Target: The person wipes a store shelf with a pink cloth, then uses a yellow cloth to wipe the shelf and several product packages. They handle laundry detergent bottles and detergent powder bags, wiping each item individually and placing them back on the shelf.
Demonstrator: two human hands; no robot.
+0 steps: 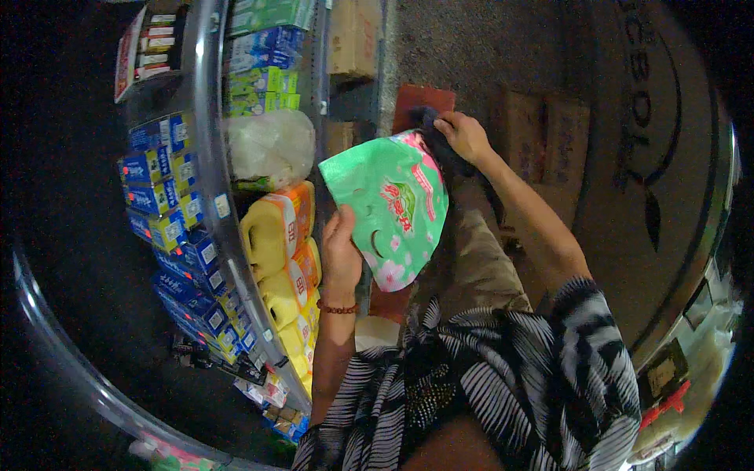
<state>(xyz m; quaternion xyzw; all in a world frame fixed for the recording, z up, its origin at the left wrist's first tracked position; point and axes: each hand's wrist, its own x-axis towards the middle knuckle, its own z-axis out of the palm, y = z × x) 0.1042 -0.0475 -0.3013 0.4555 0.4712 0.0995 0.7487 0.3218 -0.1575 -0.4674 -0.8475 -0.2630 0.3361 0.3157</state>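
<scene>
My left hand point(343, 250), a beaded bracelet at its wrist, grips the lower left edge of a green package point(386, 194) with pink flowers and printed writing. The package is held tilted in front of my legs. At its upper right, my right hand point(465, 138) pinches a dark cloth point(439, 132) that touches or lies just behind the package's edge. Part of the cloth is hidden by the package. A reddish-brown flat piece point(421, 99) lies beneath the cloth.
Shelves on the left hold blue boxes point(206, 259), yellow-and-orange packs point(294, 229), green-and-white boxes point(265, 88) and a translucent bag point(271, 144). A cardboard box point(353, 35) sits on a lower shelf. More cartons point(548, 135) and a large printed carton point(624, 235) stand on the right.
</scene>
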